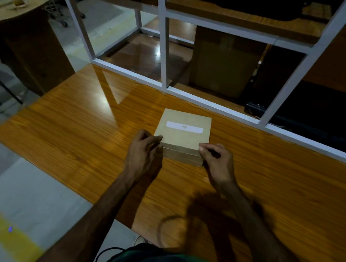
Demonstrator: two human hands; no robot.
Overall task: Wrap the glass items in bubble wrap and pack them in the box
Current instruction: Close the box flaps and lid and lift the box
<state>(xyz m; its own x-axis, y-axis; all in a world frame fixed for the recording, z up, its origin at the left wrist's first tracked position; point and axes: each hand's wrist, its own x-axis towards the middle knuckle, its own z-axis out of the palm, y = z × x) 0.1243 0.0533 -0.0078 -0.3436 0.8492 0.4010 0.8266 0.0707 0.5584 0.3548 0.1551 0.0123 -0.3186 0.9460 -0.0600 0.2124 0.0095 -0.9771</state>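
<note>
Closed box (182, 132) on table (79, 136) (white label up).
Left hand (143, 149) and right hand (216, 160) apparently pinch its near corners.

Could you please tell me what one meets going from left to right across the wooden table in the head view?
Left hand at the box's near left corner → closed cardboard box with a white label → right hand at its near right corner.

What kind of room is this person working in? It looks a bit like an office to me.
Probably an office or a packing room. A wooden desk stands against a white-framed glass partition, with large cardboard cartons behind it. Both hands grip the near corners of a small closed cardboard box.
</note>
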